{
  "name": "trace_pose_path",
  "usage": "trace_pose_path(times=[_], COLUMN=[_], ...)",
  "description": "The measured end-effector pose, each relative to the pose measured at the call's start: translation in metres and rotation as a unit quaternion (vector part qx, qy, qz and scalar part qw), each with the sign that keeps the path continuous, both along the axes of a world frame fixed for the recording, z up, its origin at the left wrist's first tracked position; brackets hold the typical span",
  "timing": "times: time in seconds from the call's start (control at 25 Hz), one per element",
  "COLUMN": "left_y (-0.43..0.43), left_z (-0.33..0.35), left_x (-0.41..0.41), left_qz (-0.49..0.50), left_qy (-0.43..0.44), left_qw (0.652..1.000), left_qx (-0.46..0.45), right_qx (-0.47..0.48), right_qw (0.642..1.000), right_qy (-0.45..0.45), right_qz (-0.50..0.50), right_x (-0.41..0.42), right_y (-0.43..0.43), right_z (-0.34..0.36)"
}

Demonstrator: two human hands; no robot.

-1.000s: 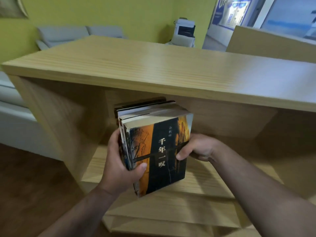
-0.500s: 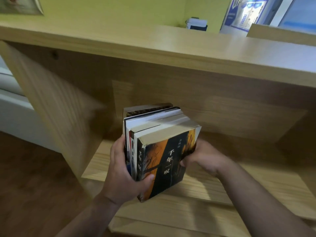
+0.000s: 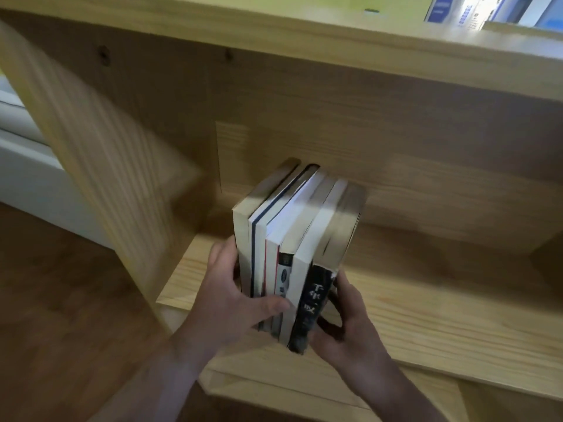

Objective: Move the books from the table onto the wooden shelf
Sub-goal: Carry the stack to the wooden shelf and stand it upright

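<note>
Cream-edged books (image 3: pixel 300 226) stand spines-out on the wooden shelf (image 3: pixel 441 324), left hand (image 3: pixel 234 306) and right hand (image 3: pixel 350 324) each in a clasping grip.

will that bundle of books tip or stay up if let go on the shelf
Likely tippy: the books stand upright, clear of the side panel, nothing propping them. Probably heavy, since the left hand and right hand both clamp them. Separate volumes may fan apart.

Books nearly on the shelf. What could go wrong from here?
1. The books stand apart from the side panel, propped only by the left hand and right hand; released, they might topple sideways.
2. They are near the front edge of the shelf board, so a slip could send them to the floor.
</note>
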State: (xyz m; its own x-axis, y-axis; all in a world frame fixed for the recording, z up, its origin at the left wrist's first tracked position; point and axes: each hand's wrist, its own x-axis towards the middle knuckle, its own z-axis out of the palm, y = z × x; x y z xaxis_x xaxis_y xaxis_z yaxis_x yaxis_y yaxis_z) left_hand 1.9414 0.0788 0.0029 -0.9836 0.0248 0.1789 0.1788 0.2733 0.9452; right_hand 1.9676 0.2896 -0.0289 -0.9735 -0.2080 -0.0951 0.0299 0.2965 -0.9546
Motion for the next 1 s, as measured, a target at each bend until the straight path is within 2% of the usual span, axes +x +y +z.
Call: trace_pose_path(times=[0.12,0.2,0.44,0.8,0.92,1.0], left_y=[-0.005,-0.006,0.005,-0.004,-0.015,-0.023], left_z=[0.004,0.006,0.007,-0.001,-0.005,-0.006], left_x=[-0.005,-0.004,-0.007,-0.046,-0.061,-0.077], left_qz=[-0.015,-0.012,0.061,0.121,0.153,0.174], left_qy=[-0.044,-0.062,-0.054,-0.064,-0.054,-0.05], left_qw=[0.999,0.997,0.993,0.989,0.983,0.98], left_qx=[-0.011,-0.033,-0.085,-0.057,-0.089,-0.08], right_qx=[0.119,0.149,0.104,0.133,0.141,0.139], right_qw=[0.992,0.988,0.994,0.989,0.987,0.986], right_qy=[-0.007,-0.001,0.02,0.062,0.072,0.094], right_qz=[0.04,0.031,0.022,-0.005,-0.012,-0.002], right_x=[-0.008,-0.01,-0.044,-0.099,-0.116,-0.129], right_y=[0.006,0.001,-0.004,-0.041,-0.056,-0.069], right_z=[0.015,0.021,0.019,0.015,0.013,0.01])
